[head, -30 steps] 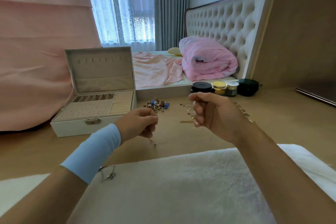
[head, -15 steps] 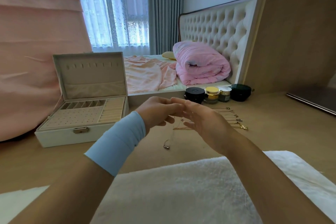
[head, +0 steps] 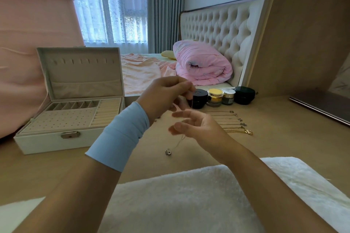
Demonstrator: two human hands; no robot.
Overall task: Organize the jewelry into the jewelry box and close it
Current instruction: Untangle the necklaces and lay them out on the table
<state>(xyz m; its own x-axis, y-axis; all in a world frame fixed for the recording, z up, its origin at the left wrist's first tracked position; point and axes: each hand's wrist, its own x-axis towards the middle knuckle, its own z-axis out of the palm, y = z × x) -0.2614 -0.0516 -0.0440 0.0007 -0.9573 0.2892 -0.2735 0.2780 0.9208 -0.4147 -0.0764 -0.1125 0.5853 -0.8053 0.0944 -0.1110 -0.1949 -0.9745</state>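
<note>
At frame centre the left hand [head: 164, 96] pinched a fine necklace [head: 179, 141] by its chain, pendant dangling lower, while the right hand [head: 197, 128] hovered spread beside it; light, limp, tangle-prone, probably best held high on the chain

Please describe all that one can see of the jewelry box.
The jewelry box is white and rectangular, leather-like outside, with beige velvety lining. Its lid stands open, nearly upright, with a row of small hooks above a pocket. The base shows a back row of compartments, a holed panel and ring rolls at right; no jewelry shows inside. A metal clasp sits in front. It rests on the wooden surface.
</note>
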